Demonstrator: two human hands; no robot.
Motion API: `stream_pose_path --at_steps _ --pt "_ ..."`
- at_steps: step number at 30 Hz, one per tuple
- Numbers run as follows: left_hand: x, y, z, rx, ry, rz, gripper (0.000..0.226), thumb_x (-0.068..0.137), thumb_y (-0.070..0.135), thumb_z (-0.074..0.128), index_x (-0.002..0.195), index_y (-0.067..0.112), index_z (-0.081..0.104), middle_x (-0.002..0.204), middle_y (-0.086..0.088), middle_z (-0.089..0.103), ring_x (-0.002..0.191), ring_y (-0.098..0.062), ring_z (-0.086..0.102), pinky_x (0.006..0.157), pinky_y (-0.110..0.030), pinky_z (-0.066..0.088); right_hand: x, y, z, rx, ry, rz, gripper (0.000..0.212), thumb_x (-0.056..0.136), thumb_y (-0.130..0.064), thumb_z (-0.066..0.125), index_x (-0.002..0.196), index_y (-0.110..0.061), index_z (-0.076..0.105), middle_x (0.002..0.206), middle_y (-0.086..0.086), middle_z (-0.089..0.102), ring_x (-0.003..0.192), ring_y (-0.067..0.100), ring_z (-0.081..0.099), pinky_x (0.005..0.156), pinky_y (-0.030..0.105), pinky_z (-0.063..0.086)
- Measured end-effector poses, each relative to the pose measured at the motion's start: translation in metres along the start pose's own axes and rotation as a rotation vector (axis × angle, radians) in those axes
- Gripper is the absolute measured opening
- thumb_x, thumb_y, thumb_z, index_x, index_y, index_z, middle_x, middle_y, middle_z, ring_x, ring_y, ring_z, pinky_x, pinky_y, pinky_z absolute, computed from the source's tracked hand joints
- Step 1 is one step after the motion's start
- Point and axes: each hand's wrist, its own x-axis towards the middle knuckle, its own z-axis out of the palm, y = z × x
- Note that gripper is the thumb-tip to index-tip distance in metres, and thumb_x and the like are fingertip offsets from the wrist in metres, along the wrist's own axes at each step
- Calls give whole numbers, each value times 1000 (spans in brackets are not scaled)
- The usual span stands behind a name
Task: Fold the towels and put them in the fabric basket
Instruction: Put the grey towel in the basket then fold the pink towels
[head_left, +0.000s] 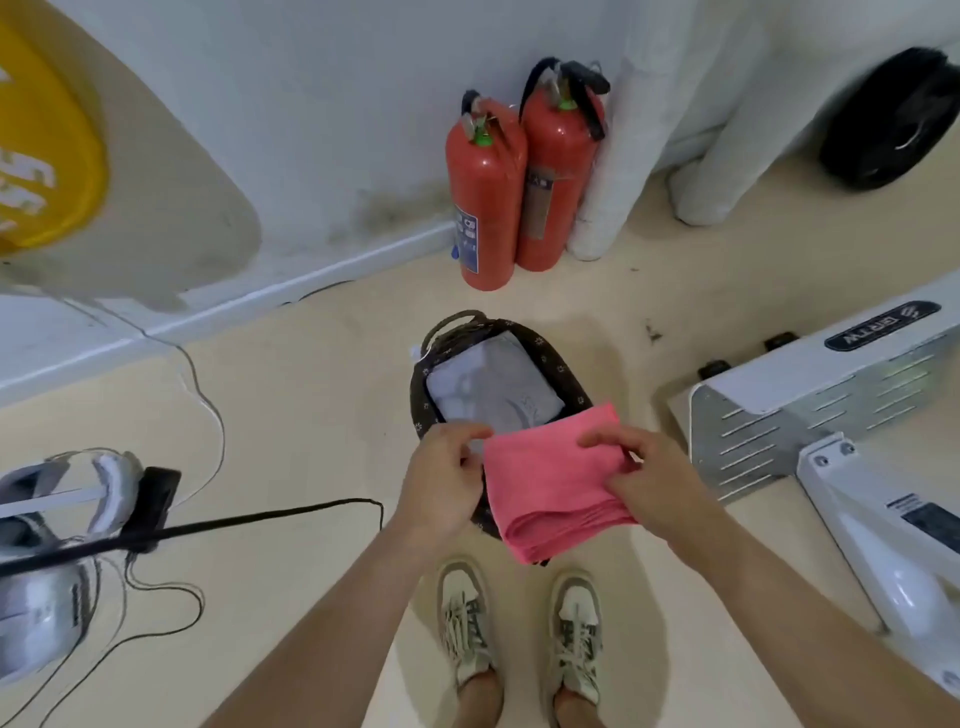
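Observation:
A folded pink towel hangs above the near end of a dark brown fabric basket that stands on the floor. My left hand pinches the towel's left edge. My right hand grips its right side, fingers curled over the top layer. Inside the basket lies a folded grey-white towel. The basket's near rim is hidden behind the pink towel.
Two red fire extinguishers stand against the wall behind the basket. A white metal machine sits to the right. Cables and white equipment lie on the left. My feet in sneakers stand just before the basket.

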Motion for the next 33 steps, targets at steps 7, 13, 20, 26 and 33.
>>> stream_pose_path --at_steps 7,13,20,26,33 --pt "91 -47 34 720 -265 364 53 83 18 62 133 23 46 139 -16 38 131 -34 36 100 -40 42 42 14 4 134 93 -11 59 71 24 40 80 -25 73 61 -15 60 48 12 37 40 15 27" --pt "110 -56 29 631 -400 115 42 92 19 49 131 5 46 146 -17 32 130 -28 35 97 -35 42 72 4 21 385 67 -125 62 75 25 47 82 -31 73 76 -21 67 58 0 54 48 12 40" --pt "95 -33 -21 -1416 -144 -421 35 97 38 45 109 8 58 107 -7 67 100 -26 63 89 -42 49 128 -3 71 228 -1 -227 61 74 21 44 102 -28 68 105 -22 65 95 -4 61 80 15 50" --pt "88 -49 18 -298 192 -9 94 76 -2 63 143 44 16 140 7 46 120 2 50 96 -30 50 139 10 87 -270 50 -288 54 84 -4 42 130 -31 50 125 -7 54 104 14 56 89 34 51" --pt "94 -48 27 217 175 1 71 79 4 52 138 34 26 121 -7 36 67 -18 55 59 -38 54 144 17 102 -747 203 -308 65 75 -11 39 138 -25 42 148 8 38 125 31 43 93 52 47"
